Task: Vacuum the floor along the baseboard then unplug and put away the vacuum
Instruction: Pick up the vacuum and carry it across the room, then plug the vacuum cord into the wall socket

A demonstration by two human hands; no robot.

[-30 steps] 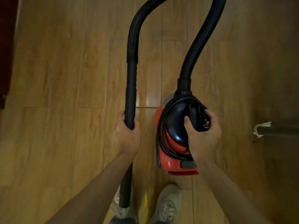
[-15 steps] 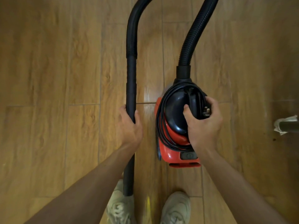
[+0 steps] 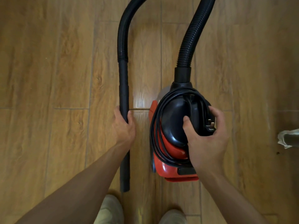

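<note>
A red and black canister vacuum [image 3: 171, 139] hangs in front of me over the wooden floor. My right hand [image 3: 207, 139] grips its black top handle, and the plug [image 3: 210, 125] shows between thumb and fingers. The black power cord [image 3: 155, 126] is coiled round the body. A ribbed black hose [image 3: 191, 38] rises from the vacuum's front, leaves the top of the view and comes back down on the left. It ends in a straight black wand [image 3: 124, 88], which my left hand [image 3: 123, 126] grips near its middle.
Wood-look floor planks [image 3: 56, 94] fill the view. My two light shoes [image 3: 110, 210] stand at the bottom edge. A dark furniture leg with pale wrapping at its foot [image 3: 288, 139] juts in at the right edge.
The view has shifted as I walk. The furniture leg at the right sits lower in view, and the dark red edge at the far left is gone. Both grips are unchanged.
</note>
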